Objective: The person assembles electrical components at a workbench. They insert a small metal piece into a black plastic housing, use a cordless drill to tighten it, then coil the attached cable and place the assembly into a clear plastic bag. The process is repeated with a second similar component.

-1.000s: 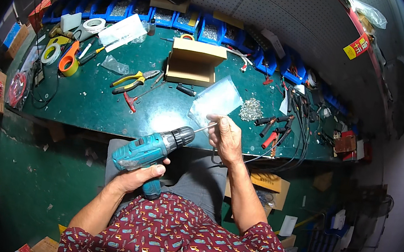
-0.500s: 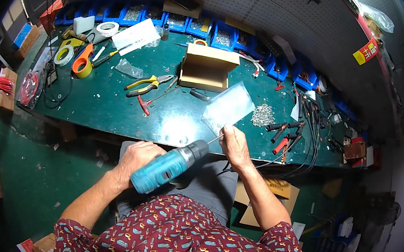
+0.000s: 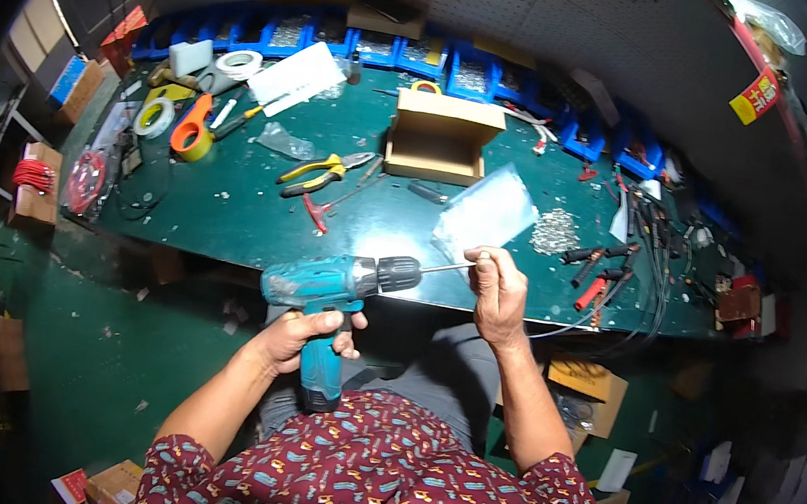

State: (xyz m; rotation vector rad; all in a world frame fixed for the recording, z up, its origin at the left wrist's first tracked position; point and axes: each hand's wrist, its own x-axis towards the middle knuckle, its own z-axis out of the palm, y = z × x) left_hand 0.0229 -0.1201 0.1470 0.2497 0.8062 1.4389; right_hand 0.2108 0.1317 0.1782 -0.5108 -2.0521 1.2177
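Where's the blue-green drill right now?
In the head view, the drill is just left of centre, gripped in the left hand, its bit reaching the right hand.

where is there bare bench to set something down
Mostly bare: between the orange tape roll and the bench front edge; a smaller patch between the red T-handle tool and flat translucent bag. Crowded: right side, with clamps; back, along blue bins.

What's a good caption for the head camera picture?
Left hand holds a drill while the right hand pinches its bit.
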